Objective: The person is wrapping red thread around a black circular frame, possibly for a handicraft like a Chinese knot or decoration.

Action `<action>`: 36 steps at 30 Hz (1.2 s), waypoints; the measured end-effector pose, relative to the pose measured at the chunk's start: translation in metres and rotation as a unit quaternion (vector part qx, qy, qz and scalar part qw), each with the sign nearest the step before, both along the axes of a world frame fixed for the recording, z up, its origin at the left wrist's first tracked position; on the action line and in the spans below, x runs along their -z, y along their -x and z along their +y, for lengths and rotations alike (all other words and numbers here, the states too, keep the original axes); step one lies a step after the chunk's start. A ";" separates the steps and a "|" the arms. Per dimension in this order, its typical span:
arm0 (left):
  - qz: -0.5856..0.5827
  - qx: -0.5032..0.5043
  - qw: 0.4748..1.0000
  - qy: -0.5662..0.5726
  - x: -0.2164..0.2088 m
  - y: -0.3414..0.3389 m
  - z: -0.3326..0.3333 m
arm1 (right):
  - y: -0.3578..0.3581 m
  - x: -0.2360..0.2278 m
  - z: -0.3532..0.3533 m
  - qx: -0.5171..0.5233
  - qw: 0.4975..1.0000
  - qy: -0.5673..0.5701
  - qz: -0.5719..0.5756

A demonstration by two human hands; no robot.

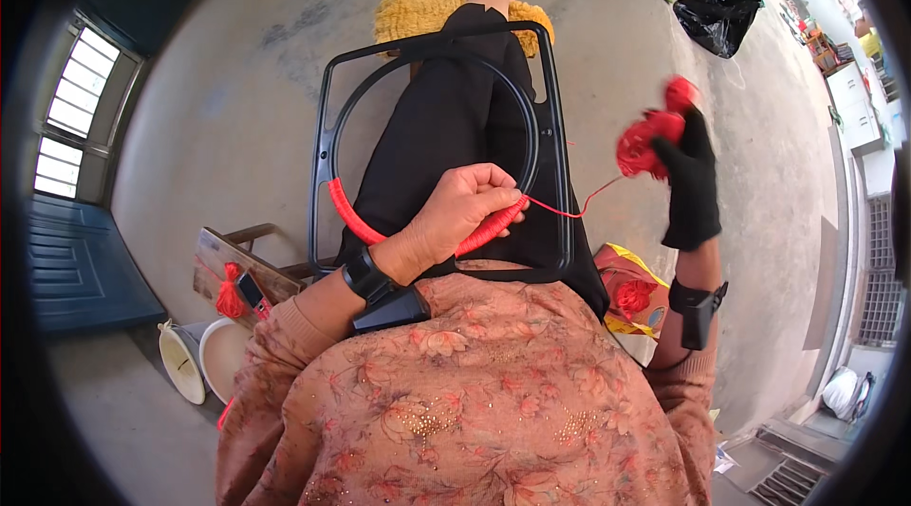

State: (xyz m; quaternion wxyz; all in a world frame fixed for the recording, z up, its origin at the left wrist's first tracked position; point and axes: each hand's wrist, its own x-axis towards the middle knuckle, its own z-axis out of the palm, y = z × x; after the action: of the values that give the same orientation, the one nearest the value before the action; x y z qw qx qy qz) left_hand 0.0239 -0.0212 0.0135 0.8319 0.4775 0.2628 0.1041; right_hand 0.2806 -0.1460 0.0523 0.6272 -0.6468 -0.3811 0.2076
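A black metal frame (320, 141) with rounded corners lies across my lap, and a round black ring (343, 108) is fixed inside it. Red cord (353, 214) is wound tightly around the ring's near arc. My bare left hand (467, 207) pinches the ring at the right end of this winding, thumb and forefinger pressed on the cord. From there a single red strand (560, 213) runs slackly to the right. In a black glove, my right hand (691, 182) is raised beside the frame, its fingers closed around a bundle of red cord (648, 143), slightly blurred.
On the left, a wooden stool (228, 255) carries a red cord hank (230, 290) and a phone (253, 295), near white buckets (225, 354). A bag (634, 290) with red cord stands by my right thigh. A yellow cushioned seat (408, 13) supports my legs; a black plastic bag (718, 20) lies beyond.
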 end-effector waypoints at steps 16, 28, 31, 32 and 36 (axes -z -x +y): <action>-0.043 -0.075 0.972 -0.218 0.008 0.003 -0.005 | 0.083 -0.016 0.090 -0.293 0.770 0.019 -0.566; -0.037 0.013 0.998 -0.043 0.010 0.000 0.001 | 0.089 -0.027 0.006 -0.258 0.857 0.094 -0.436; -0.038 -0.014 0.996 -0.083 0.006 -0.002 0.001 | 0.104 -0.025 0.008 -0.228 0.837 0.103 -0.487; -0.036 -0.013 0.996 -0.084 0.004 -0.002 0.001 | 0.105 -0.023 0.009 -0.229 0.832 0.092 -0.497; -0.043 -0.006 0.999 0.011 0.001 0.001 0.004 | 0.103 -0.017 0.007 -0.243 0.890 0.043 -0.383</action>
State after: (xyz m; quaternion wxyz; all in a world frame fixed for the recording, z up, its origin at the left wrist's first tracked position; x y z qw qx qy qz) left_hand 0.0230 -0.0168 0.0122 0.8471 0.4617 0.2308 0.1265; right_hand 0.1773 -0.1395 0.0691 0.3340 -0.5895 -0.7279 0.1053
